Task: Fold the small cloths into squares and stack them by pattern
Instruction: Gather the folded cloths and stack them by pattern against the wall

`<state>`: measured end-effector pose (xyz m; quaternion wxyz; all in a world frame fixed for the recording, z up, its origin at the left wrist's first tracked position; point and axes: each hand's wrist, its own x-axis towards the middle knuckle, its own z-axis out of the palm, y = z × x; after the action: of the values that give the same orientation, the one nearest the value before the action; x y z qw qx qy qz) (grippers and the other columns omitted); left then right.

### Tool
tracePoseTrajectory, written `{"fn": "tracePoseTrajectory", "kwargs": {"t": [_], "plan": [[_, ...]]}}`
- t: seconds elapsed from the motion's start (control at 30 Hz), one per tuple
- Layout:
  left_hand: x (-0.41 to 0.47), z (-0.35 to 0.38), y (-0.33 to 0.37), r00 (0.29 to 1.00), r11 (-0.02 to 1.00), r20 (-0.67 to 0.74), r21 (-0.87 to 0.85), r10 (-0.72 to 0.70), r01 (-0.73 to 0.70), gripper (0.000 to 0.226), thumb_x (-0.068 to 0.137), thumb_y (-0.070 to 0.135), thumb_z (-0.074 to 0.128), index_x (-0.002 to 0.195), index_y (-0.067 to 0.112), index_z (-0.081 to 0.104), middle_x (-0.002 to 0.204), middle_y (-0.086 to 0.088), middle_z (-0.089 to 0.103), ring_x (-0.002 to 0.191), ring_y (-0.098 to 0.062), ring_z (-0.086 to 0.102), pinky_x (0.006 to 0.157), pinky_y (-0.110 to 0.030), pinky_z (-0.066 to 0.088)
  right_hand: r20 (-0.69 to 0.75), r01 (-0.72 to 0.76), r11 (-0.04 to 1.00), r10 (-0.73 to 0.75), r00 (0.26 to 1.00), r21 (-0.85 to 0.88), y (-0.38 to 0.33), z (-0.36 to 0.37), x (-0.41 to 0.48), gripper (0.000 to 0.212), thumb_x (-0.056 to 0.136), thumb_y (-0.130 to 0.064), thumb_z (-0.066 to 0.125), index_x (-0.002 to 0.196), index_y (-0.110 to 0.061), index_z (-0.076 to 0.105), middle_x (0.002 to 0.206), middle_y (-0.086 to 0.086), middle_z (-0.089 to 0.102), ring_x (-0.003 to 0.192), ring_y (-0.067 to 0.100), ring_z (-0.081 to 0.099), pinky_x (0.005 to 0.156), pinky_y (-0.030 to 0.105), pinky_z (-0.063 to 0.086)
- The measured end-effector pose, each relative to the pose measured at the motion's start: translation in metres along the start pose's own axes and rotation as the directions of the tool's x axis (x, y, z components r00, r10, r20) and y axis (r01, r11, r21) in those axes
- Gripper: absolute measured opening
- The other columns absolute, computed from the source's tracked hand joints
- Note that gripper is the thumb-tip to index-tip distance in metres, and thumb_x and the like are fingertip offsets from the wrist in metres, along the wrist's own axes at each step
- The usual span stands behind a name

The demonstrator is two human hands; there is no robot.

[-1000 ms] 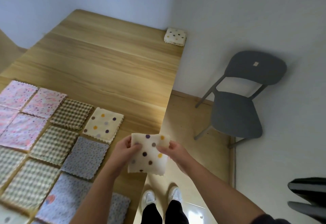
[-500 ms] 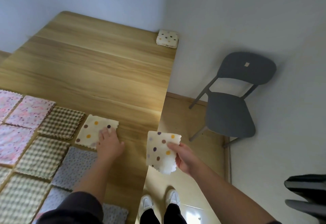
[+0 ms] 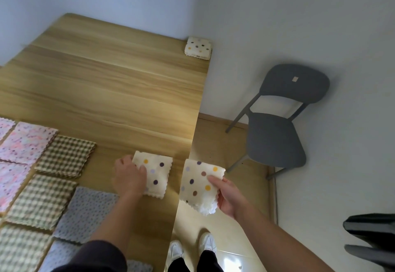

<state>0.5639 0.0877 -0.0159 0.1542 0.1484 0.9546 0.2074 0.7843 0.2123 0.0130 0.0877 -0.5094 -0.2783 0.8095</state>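
Folded cloth (image 3: 197,183) pinched in right hand (image 3: 229,196), thumb on top, clear of table (image 3: 106,83). Just left of that pinch, left hand (image 3: 128,178) clutches flat cloth (image 3: 157,174), probably gathering matches for stack (image 3: 198,48).

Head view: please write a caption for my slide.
Right hand holds a folded cream polka-dot cloth; left hand grips a second polka-dot cloth on the wooden table.
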Motion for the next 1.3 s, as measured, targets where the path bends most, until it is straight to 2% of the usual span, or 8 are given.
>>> {"fn": "tracePoseTrajectory", "kwargs": {"t": [0.17, 0.3, 0.5, 0.6, 0.67, 0.9, 1.0, 1.3], "plan": [[0.017, 0.001, -0.002, 0.981, 0.985, 0.098, -0.024, -0.169, 0.172, 0.041, 0.087, 0.033, 0.065, 0.119, 0.011, 0.051, 0.113, -0.010, 0.061, 0.104, -0.030, 0.058, 0.090, -0.045, 0.046, 0.030, 0.003, 1.000, -0.003, 1.000, 0.008, -0.005, 0.004, -0.001, 0.023, 0.094, -0.010, 0.058, 0.115, -0.004, 0.062, 0.110, 0.015, 0.071, 0.099, 0.027, 0.069, 0.085, 0.039, 0.056], [0.024, 0.002, -0.001, 0.931, 0.929, 0.270, -0.207, -0.247, 0.306, 0.022, 0.086, 0.022, 0.067, 0.101, 0.013, 0.054, 0.101, -0.009, 0.062, 0.084, -0.026, 0.059, 0.076, -0.041, 0.052, 0.027, 0.013, 1.000, -0.013, 1.000, 0.015, -0.014, 0.001, 0.000, 0.025, 0.094, -0.010, 0.059, 0.118, -0.004, 0.061, 0.112, 0.015, 0.070, 0.103, 0.029, 0.067, 0.094, 0.043, 0.052], [0.019, -0.009, 0.015, 0.901, 0.880, 0.411, -0.365, -0.141, 0.304, 0.008, 0.091, 0.019, 0.052, 0.095, 0.011, 0.053, 0.096, -0.010, 0.058, 0.083, -0.025, 0.054, 0.070, -0.039, 0.047, -0.020, 0.028, 0.994, -0.026, 0.999, 0.107, -0.025, -0.013, 0.006, 0.029, 0.093, -0.010, 0.059, 0.122, -0.003, 0.060, 0.114, 0.016, 0.069, 0.110, 0.031, 0.064, 0.098, 0.045, 0.049], [0.012, -0.014, 0.026, 0.880, 0.829, 0.468, -0.457, -0.084, 0.322, 0.019, 0.091, 0.014, 0.054, 0.109, 0.012, 0.050, 0.103, -0.008, 0.059, 0.092, -0.030, 0.059, 0.078, -0.047, 0.053, -0.035, 0.033, 0.991, -0.029, 0.999, 0.133, -0.038, -0.020, 0.008, 0.030, 0.093, -0.011, 0.059, 0.122, -0.003, 0.060, 0.115, 0.015, 0.069, 0.111, 0.031, 0.064, 0.094, 0.044, 0.051], [0.006, -0.014, 0.036, 0.862, 0.777, 0.506, -0.524, -0.045, 0.348, 0.030, 0.090, 0.010, 0.056, 0.118, 0.015, 0.049, 0.108, -0.008, 0.061, 0.097, -0.032, 0.061, 0.079, -0.050, 0.055, -0.051, 0.033, 0.989, -0.026, 0.998, 0.147, -0.049, -0.028, 0.010, 0.031, 0.092, -0.012, 0.060, 0.122, -0.004, 0.060, 0.114, 0.015, 0.070, 0.108, 0.030, 0.065, 0.088, 0.042, 0.054], [-0.002, -0.001, 0.097, 0.845, 0.664, 0.534, -0.620, -0.033, 0.418, 0.022, 0.093, 0.012, 0.055, 0.115, 0.012, 0.061, 0.104, -0.015, 0.067, 0.093, -0.035, 0.065, 0.073, -0.047, 0.057, -0.048, 0.035, 0.994, -0.030, 0.998, 0.103, -0.110, -0.064, 0.026, 0.022, 0.093, -0.015, 0.059, 0.115, -0.010, 0.062, 0.101, 0.010, 0.074, 0.090, 0.025, 0.071, 0.065, 0.038, 0.059], [0.003, 0.006, 0.131, 0.846, 0.642, 0.530, -0.627, -0.064, 0.441, 0.028, 0.093, 0.020, 0.058, 0.119, 0.012, 0.062, 0.106, -0.014, 0.068, 0.095, -0.035, 0.065, 0.082, -0.053, 0.055, -0.042, 0.040, 0.999, -0.039, 0.998, 0.036, -0.149, -0.072, 0.034, 0.026, 0.093, -0.018, 0.061, 0.118, -0.010, 0.060, 0.107, 0.012, 0.072, 0.100, 0.031, 0.067, 0.075, 0.045, 0.057], [0.029, 0.017, 0.216, 0.839, 0.588, 0.544, -0.673, -0.020, 0.450, 0.027, 0.096, 0.029, 0.053, 0.116, 0.013, 0.063, 0.105, -0.014, 0.069, 0.098, -0.033, 0.064, 0.088, -0.053, 0.052, 0.007, 0.071, 0.997, -0.071, 0.997, 0.000, -0.232, -0.081, 0.059, 0.040, 0.087, -0.022, 0.066, 0.124, -0.011, 0.057, 0.117, 0.012, 0.067, 0.110, 0.036, 0.061, 0.095, 0.054, 0.048]]}}
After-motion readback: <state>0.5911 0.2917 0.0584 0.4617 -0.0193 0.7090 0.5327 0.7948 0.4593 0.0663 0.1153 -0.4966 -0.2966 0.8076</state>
